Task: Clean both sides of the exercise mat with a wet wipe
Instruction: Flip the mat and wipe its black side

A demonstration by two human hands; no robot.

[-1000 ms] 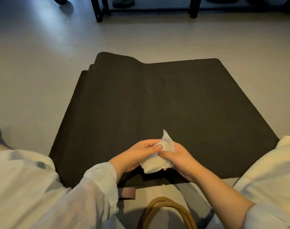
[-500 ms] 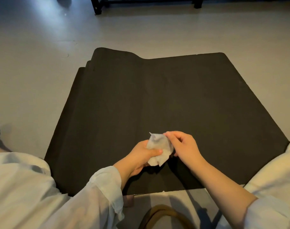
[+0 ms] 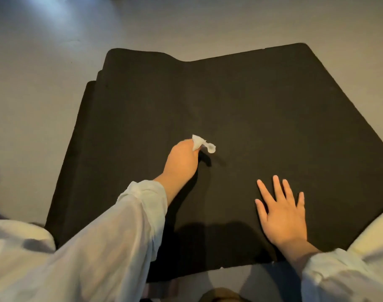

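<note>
Both arms wear long, loose sleeves of thin white cloth, slightly see-through and softly creased. The left sleeve (image 3: 112, 243) is wide and baggy, ending in a gathered cuff that bunches in folds just behind the wrist of the left hand (image 3: 182, 160). The right sleeve (image 3: 339, 277) ends in a plain edge at the wrist of the right hand (image 3: 282, 214). Both hands are bare, with no rings, watch or bracelet showing.

light: dim, glare on floor (image 3: 53, 12) upper left | shadows: near hands | edges: wide-angle bowing
</note>
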